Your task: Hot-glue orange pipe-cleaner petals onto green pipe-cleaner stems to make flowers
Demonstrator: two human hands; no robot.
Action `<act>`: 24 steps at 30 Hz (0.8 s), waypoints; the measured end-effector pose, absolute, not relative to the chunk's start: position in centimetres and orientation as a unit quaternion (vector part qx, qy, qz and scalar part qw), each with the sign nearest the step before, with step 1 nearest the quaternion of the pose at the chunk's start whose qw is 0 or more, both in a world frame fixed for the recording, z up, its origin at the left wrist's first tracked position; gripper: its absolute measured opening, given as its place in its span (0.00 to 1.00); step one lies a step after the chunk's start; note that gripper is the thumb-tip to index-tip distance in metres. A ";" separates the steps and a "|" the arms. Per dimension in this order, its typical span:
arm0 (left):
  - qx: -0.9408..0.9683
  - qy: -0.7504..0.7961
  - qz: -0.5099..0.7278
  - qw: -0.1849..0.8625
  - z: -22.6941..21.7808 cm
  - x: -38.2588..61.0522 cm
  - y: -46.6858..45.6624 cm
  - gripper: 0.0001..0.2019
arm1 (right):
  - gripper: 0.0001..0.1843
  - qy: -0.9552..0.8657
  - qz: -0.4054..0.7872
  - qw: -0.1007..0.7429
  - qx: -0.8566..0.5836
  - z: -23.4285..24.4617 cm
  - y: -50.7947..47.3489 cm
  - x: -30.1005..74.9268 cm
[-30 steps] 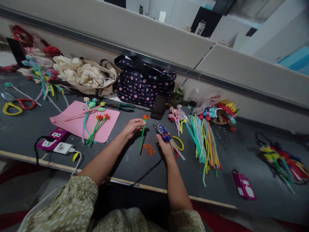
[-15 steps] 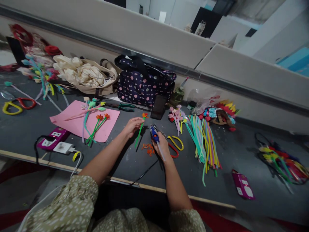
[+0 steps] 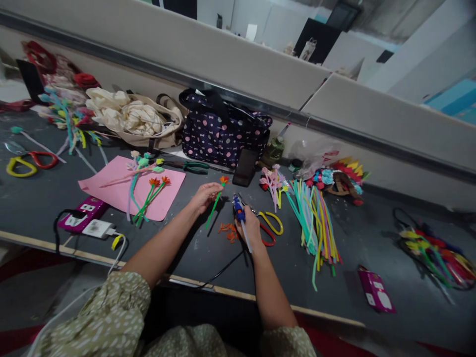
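Observation:
My left hand (image 3: 204, 195) pinches a small pipe-cleaner flower (image 3: 217, 197) with an orange head and green stem, held tilted above the dark table (image 3: 208, 248). My right hand (image 3: 250, 227) is wrapped round a blue glue gun (image 3: 238, 209) with a white glue stick out the back, its nozzle pointing up toward the flower. Orange scraps (image 3: 228, 230) lie on the table between the hands. Scissors with yellow and red handles (image 3: 269, 225) lie just right of my right hand.
A pink sheet (image 3: 111, 186) with finished flowers lies to the left, beside a purple power strip (image 3: 84, 212). A dotted bag (image 3: 223, 129), a phone (image 3: 244, 167), green pliers (image 3: 193, 166) and a bundle of coloured pipe cleaners (image 3: 316, 218) are behind and right. A pink box (image 3: 375, 295) is at right.
My right hand has swung the glue gun left and upright, toward the flower, away from the scissors. The flower's stem has tilted more.

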State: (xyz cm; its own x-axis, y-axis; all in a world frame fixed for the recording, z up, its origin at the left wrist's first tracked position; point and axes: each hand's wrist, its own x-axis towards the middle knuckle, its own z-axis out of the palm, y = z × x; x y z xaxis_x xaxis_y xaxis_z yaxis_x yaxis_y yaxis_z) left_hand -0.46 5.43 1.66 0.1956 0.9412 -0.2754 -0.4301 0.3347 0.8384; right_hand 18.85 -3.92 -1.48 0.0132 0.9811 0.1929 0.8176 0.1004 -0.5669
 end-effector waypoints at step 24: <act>0.454 0.423 0.251 0.743 1.1 1.4 3.7 0.09 | 0.19 -0.322 0.383 0.653 -0.568 0.1 -3.7 18.2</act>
State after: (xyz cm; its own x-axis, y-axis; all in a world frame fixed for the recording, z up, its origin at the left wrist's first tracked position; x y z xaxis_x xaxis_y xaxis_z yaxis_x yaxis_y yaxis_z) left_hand 1.42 3.66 1.11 0.5162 0.7568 -0.4009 0.0122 0.4615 0.8871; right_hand 18.15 -3.69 0.11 0.4996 0.8661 -0.0155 -0.1350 0.0602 -0.9890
